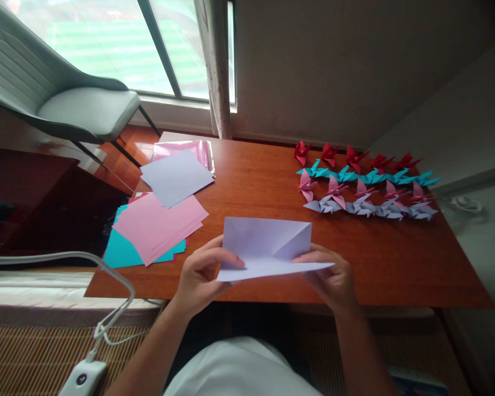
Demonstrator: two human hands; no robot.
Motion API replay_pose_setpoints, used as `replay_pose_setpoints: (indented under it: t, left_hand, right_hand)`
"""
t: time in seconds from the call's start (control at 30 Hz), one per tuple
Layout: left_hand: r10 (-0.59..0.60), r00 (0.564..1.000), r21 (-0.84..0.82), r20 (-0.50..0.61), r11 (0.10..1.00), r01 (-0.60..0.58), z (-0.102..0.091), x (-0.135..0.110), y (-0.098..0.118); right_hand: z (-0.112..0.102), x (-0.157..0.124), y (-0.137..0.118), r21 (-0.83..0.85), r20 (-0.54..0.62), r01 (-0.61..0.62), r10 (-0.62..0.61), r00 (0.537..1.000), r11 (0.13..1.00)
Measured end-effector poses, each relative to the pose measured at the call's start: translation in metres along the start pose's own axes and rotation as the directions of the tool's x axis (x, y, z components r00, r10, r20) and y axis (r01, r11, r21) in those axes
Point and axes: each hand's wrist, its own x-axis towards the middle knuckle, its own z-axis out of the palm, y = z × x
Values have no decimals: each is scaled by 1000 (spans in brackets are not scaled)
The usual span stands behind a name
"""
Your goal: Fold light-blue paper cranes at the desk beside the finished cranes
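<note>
A pale lavender paper sheet, creased and folded over, is held above the near edge of the wooden table. My left hand pinches its left side, thumb on top. My right hand grips its right lower edge with curled fingers. To the left lies a loose stack of square papers: lavender, pink and teal. At the far right stand rows of folded paper cranes: red, teal, pink and lavender.
A grey chair stands at the back left by the window. A curtain hangs at the table's far edge. A white cable and device lie at the lower left. A wall is close on the right.
</note>
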Motion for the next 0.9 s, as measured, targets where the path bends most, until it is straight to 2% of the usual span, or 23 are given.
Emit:
replay_pose_setpoints:
  t: [0.1,0.2,0.27,0.37,0.47,0.57,0.73,0.9]
  left_hand:
    - [-61,992,-74,-107,996,53,5,-2,-7]
    - [-179,962,-142,-207,978,152,10,-3,-17]
    - [-227,939,-158,-259,969,191,13,-3,-21]
    - [-234,917,-165,-323,968,189,17,-2,-24]
    - [-231,916,-168,-329,968,184,21,-1,-22]
    - [-233,922,-143,-309,970,197,26,-2,-20]
    - [-243,924,-107,-296,970,220,29,-3,-18]
    - [-320,906,-72,-277,947,312,24,-3,-19]
  right_hand:
    - [1,0,4,-9,57,-31,31,998,999]
    - [5,-1,8,8,101,-67,66,993,998]
    - [9,-3,8,63,83,-126,121,989,990]
    - [19,-3,4,216,44,-225,220,974,950]
    - [28,1,2,354,23,-263,273,962,898]
    - [35,5,6,422,4,-287,315,949,860]
    - [39,7,16,409,-99,-343,415,904,846]
    - [38,5,18,336,-178,-332,406,896,881]
